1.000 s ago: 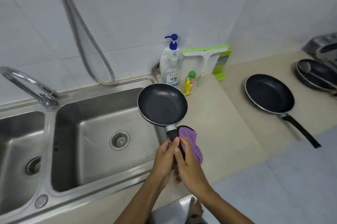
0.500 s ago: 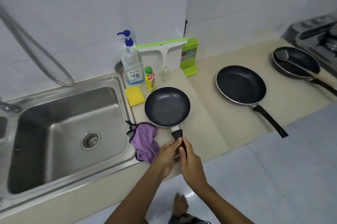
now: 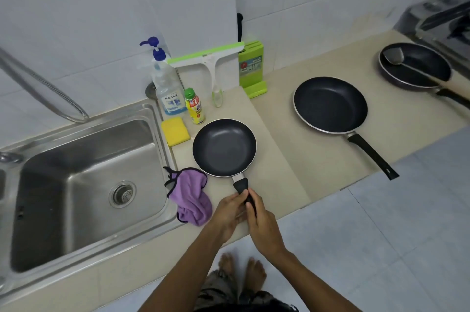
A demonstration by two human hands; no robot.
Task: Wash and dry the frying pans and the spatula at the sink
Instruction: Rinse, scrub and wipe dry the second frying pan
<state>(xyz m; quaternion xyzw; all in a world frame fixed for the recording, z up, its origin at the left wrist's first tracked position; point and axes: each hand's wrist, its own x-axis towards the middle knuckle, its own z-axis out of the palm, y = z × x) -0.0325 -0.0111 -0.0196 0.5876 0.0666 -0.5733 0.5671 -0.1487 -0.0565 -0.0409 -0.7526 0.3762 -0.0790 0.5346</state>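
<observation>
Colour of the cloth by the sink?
The cloth is purple with dark trim; the head view shows it best.

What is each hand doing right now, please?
Left hand: holds the small black frying pan by its handle.
Right hand: grips the same pan's handle.

Cloth [image 3: 191, 196] between sink [image 3: 86, 184] and pan [image 3: 224, 147]

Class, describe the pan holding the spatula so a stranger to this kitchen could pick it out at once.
From the sink, follow the counter right toward the stove; the last pan is it. Unlike the small pan and middle pan, it holds a metal spatula.
</observation>
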